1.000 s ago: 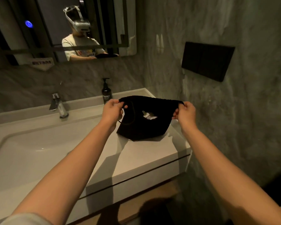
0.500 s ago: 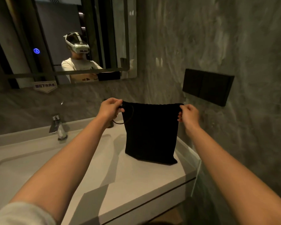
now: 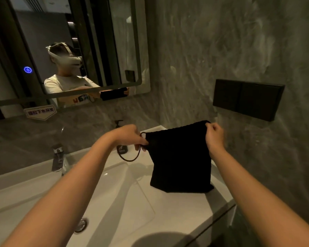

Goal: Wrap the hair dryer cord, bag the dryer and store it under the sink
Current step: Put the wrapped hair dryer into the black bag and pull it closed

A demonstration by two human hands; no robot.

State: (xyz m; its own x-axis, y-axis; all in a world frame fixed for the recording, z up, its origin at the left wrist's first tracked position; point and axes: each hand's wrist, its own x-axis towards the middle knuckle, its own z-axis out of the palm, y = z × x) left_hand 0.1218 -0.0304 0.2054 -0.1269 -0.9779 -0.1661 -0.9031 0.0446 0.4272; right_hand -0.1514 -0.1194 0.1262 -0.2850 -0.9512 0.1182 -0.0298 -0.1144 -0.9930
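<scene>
A black drawstring bag (image 3: 180, 161) hangs upright above the right end of the white sink counter (image 3: 177, 211), its bottom edge touching or just above the counter. My left hand (image 3: 130, 138) pinches the bag's top left corner, where a black cord loop (image 3: 130, 155) dangles down. My right hand (image 3: 214, 135) grips the top right corner. The bag's mouth looks pulled flat between both hands. The hair dryer itself is not visible; I cannot tell whether it is inside the bag.
A chrome faucet (image 3: 58, 158) stands at the back left of the basin, whose drain (image 3: 81, 224) lies near the front. A dark soap pump bottle (image 3: 121, 138) is behind my left hand. A mirror (image 3: 70, 50) and a black wall panel (image 3: 248, 98) hang above.
The bag was lifted off the counter and now hangs full length. The view has shifted right and down, and both hands have moved slightly right with the bag.
</scene>
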